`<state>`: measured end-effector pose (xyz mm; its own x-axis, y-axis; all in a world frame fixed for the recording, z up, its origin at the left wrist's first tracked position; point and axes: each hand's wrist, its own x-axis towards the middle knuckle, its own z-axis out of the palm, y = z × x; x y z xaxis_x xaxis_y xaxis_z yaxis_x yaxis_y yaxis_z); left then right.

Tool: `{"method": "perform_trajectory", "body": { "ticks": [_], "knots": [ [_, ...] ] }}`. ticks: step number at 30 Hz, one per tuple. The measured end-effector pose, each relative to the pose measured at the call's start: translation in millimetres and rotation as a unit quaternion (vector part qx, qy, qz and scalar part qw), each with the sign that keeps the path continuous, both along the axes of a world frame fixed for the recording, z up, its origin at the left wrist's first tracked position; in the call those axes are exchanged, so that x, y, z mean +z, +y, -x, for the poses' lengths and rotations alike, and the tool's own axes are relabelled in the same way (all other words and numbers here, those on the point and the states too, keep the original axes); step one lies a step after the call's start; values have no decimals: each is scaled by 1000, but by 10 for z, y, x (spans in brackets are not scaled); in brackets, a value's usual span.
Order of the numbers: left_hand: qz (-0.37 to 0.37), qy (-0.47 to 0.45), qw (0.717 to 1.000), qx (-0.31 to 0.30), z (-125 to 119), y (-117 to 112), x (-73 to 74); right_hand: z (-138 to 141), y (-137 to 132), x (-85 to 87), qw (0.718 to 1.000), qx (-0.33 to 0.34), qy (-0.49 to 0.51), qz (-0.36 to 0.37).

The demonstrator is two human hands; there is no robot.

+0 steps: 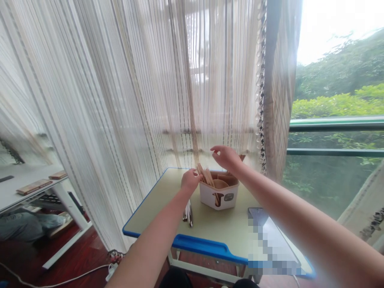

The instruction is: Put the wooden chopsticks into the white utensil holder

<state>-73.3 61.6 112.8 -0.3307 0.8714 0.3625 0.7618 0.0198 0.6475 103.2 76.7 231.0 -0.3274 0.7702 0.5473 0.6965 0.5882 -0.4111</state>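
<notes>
A white caddy (207, 197) with a brown divided inside stands on the small desk. Several thin wooden sticks, like chopsticks (208, 178), lean out of its left side. At that left rim my left hand (190, 181) has its fingers drawn together beside the sticks; whether it grips one is hidden. Above the back of the caddy, my right hand (227, 157) is raised with curled fingers, thumb and forefinger close together. Anything between them is too small to make out. Shiny metal utensils (188, 215) lie on the desktop, below my left hand and partly behind my forearm.
The pale desktop (153, 208) has a blue edge. A tablet-like device (260, 212), partly blurred out, lies at the right. Striped sheer curtains (144, 88) hang right behind the desk. At the left are a white table (12, 196) and a cable (81, 274) on the floor.
</notes>
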Motion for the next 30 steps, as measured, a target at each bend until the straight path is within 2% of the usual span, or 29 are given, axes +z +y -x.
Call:
{"method": "perform_trajectory", "body": {
  "ticks": [4, 8, 11, 14, 18, 24, 30],
  "knots": [
    [25, 20, 999, -10, -1, -13, 18, -166, -143, -129, 1000, 5, -8, -19],
    [54, 16, 998, -5, 17, -34, 8, -355, -228, -203, 1000, -22, 2, 13],
    [47, 22, 999, -3, 18, -55, -8, -433, -294, -245, 999, -25, 5, 25],
    [8, 45, 999, -6, 6, -68, 8, -440, -370, -276, 999, -10, 13, 35],
    [-35, 28, 999, 9, -3, -72, 89, -422, -424, -295, 995, 7, 53, 83],
    [15, 16, 1000, -18, -100, -75, 126, -422, -409, -300, 989, 15, 97, 107],
    [29, 91, 995, 8, -238, -79, 78, -337, -437, -264, 948, 77, 202, 233]
  ]
}}
